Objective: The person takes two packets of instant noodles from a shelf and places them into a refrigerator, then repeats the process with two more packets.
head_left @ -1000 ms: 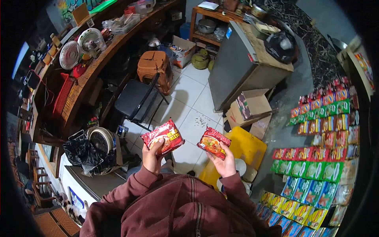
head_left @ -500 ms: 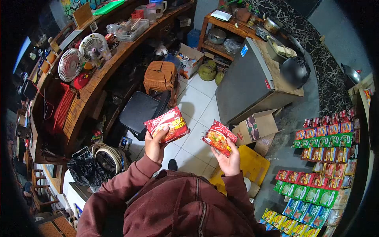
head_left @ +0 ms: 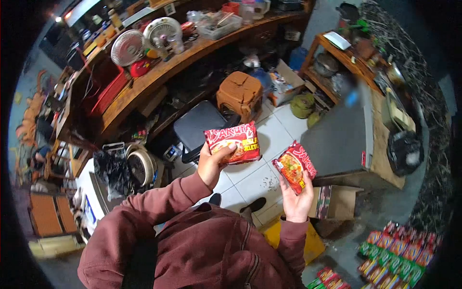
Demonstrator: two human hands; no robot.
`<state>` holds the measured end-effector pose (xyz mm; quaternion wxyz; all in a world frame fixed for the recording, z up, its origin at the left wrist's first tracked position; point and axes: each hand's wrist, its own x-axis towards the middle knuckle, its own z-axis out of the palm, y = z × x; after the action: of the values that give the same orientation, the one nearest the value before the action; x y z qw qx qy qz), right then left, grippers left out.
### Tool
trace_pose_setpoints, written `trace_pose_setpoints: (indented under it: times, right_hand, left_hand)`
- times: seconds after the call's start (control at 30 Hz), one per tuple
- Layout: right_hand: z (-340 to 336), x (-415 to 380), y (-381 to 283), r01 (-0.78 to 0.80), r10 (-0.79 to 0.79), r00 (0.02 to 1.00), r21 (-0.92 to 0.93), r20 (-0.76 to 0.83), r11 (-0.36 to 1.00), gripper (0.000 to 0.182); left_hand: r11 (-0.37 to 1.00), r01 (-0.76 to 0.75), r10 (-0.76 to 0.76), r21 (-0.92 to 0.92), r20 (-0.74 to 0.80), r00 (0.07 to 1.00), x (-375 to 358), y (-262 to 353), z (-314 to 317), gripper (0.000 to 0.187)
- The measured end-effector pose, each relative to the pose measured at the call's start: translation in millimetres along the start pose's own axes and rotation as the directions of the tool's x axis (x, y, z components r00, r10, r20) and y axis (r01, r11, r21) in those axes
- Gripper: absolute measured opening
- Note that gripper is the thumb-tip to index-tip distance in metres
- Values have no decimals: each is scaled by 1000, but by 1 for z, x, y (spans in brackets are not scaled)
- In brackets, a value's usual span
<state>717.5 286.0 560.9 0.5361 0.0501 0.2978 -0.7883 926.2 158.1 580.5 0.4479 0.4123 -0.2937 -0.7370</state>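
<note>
Packets and view: Both have shifted since the earlier frame. The head has turned, so the two fans (head_left: 145, 42) on the curved tabletop (head_left: 139, 90) stand further right in the view, and the hanging sachets (head_left: 394, 245) are now down in the lower right corner. The left packet (head_left: 244, 150), which was tilted before, lies more level now.
Meaning of the change: It is mostly the viewpoint that moved; both packets remain in the hands, and neither one is put down.
Left hand (head_left: 210, 166): It is closed on the left packet, with the thumb pressed over the front. The fingers behind are hidden. In the view, the packet partly covers the edge of the black seat (head_left: 197, 126).
Right hand (head_left: 297, 202): It is closed around the lower part of the right packet (head_left: 291, 166), which it holds more upright and at a slant, the printed bowl showing.
Between the hands: The packets are apart, not touching, both held up above the tiled floor (head_left: 248, 185).
Around: The brown stool (head_left: 239, 91) is beyond the left packet. The grey fridge (head_left: 337, 139) and the open cardboard box (head_left: 345, 204) are on the right hand's side.
</note>
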Motion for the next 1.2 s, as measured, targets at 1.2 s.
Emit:
trace_pose_setpoints:
  times: [1.2]
  right_hand:
    - [47,246,-121,-123,126,992,-58,34,991,33]
  left_hand:
    - [989,-105,95,-105,-99,991,194,13,148,41]
